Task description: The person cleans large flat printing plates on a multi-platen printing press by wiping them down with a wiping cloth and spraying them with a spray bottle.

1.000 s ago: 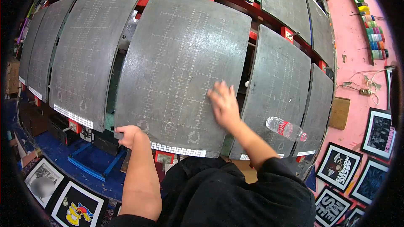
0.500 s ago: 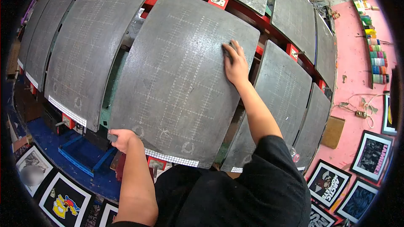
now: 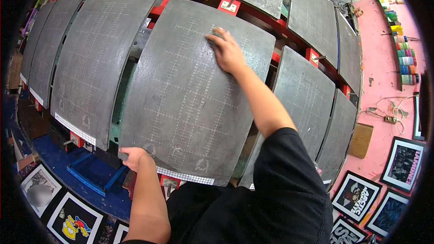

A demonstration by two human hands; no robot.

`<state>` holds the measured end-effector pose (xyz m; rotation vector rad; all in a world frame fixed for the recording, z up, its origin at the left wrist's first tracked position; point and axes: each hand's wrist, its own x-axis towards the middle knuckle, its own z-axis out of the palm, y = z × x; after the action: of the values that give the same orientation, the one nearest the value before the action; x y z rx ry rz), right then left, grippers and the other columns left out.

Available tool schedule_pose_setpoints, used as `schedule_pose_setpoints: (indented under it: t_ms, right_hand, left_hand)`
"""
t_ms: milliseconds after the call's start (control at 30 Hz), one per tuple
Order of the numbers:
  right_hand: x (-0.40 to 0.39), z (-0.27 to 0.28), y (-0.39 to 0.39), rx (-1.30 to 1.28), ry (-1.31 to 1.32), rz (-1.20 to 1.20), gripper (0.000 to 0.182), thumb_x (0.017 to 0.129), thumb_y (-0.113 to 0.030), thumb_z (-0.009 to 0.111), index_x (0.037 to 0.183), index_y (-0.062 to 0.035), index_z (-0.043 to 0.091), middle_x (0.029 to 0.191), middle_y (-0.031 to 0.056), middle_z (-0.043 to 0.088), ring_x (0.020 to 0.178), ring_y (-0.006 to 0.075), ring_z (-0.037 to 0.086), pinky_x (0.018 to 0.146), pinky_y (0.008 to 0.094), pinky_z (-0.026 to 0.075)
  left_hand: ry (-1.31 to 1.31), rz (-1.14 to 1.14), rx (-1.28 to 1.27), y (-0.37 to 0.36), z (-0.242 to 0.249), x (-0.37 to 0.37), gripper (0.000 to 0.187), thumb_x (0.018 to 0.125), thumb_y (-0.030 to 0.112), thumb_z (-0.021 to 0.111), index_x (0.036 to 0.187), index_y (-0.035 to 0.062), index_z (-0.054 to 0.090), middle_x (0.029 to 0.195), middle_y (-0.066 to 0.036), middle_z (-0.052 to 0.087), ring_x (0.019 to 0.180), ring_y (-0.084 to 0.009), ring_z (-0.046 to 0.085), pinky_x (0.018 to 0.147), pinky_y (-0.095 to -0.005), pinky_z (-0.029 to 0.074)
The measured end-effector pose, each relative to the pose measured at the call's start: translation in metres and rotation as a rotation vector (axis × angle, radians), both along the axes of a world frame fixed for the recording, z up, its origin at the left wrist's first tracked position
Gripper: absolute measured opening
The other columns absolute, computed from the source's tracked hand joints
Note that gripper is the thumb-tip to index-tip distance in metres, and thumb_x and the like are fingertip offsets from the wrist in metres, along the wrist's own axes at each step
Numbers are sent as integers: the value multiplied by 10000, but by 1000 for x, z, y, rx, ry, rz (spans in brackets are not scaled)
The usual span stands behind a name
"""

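Head view:
- Grey board [image 3: 181, 90], ruled with pale lines: being presented at centre, between the left neighbouring board [image 3: 92, 58] and the right neighbouring board [image 3: 307, 95].
- Left hand [image 3: 136, 159]: being wrapped around the grey board's near left corner, which is being grasped.
- Right hand [image 3: 228, 55]: being laid on the grey board's far part, fingers loosely parted; the underside of the palm is being hidden.
- Gridded strip [image 3: 186, 176]: being borne along the grey board's near edge.
- Red bracket [image 3: 229, 6]: being shown just beyond its far edge.
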<state>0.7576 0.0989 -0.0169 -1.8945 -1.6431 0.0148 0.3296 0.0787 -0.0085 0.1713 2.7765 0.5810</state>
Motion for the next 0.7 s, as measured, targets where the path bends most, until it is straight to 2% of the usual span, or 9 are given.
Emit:
schedule_pose_setpoints:
  t_ms: [67,133,233,333,367,467,600,667,700]
  right_hand:
    - [62,-17,-26,-24,-108,-142,402,866,-13,627,1258,-87,675,1386,232,574,1301,401,556,1130,473,443]
    - [108,-14,-53,20,-48,-492,383,879,-19,609,1251,-75,681,1367,246,585,1282,423,558,1101,488,453]
    - [82,-32,-54,121,-158,-657,390,874,-17,613,1256,-67,677,1352,252,591,1257,445,561,1091,519,448]
    - [-27,4,-82,-29,49,-384,372,955,-115,636,1326,-93,659,1474,258,523,1399,443,480,1212,526,348]
    - [-45,5,-102,-107,29,-225,406,954,-114,635,1360,-98,647,1471,244,539,1397,431,489,1207,516,357]
    - [-23,8,-122,-169,15,-171,397,959,-95,622,1356,-97,650,1444,244,566,1395,429,493,1195,510,371]
    - [87,-34,-45,27,-95,-699,371,980,-85,536,1330,-67,658,1403,276,588,1360,444,514,1138,523,411]
    - [77,-52,6,56,-217,-655,344,999,-126,517,1295,-50,674,1386,280,589,1344,452,522,1130,508,421]
    - [46,-49,25,87,-128,-501,342,988,-111,530,1292,-59,679,1390,268,588,1348,442,522,1145,504,413]
  left_hand:
    - [14,-7,-17,2,-3,-1,827,951,672,440,1397,-11,571,1289,-300,663,1197,-481,638,1046,-567,480]
    - [21,-16,-29,4,-2,-2,832,950,677,438,1400,-10,571,1291,-299,662,1199,-480,637,1047,-565,479]
    - [32,-14,-64,-6,2,-6,840,949,684,437,1404,-8,570,1293,-299,661,1201,-478,637,1049,-564,479]
    - [39,-14,-58,5,2,0,847,947,691,435,1408,-7,570,1295,-299,661,1204,-476,637,1051,-562,478]
    - [46,-7,-63,2,2,-1,850,947,694,434,1410,-6,570,1296,-298,660,1205,-475,637,1051,-561,478]
    - [67,2,-80,3,1,-2,857,946,701,432,1414,-4,569,1298,-298,660,1208,-473,636,1053,-560,477]
    - [90,-5,-98,4,5,1,867,944,710,430,1419,-2,569,1301,-298,659,1211,-471,636,1055,-557,476]
    - [111,-15,-116,3,3,0,872,944,715,429,1422,-1,568,1303,-297,658,1213,-469,636,1056,-556,475]
    - [118,-22,-121,2,2,0,875,943,718,428,1423,0,568,1304,-297,658,1214,-469,636,1057,-555,475]
